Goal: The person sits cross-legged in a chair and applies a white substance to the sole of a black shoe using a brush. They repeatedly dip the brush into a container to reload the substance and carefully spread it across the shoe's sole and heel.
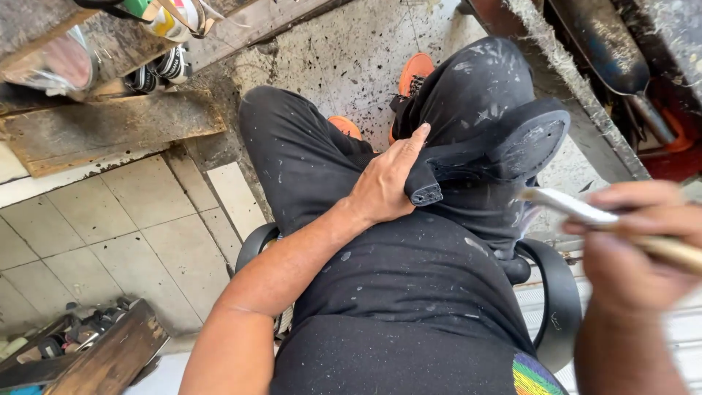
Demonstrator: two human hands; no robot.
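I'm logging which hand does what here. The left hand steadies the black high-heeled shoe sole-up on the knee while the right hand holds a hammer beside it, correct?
Not quite. In the head view the right hand holds a brush with a pale wooden handle, not a hammer. The rest stands: the left hand steadies the black high-heeled shoe sole-up on the knee.

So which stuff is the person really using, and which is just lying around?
In use:
- black high-heeled shoe, sole up on the lap, held by the left hand
- brush, in the right hand

Lying about:
- wooden boards
- black-and-white sneakers
- shovel
- shoes in the wooden box
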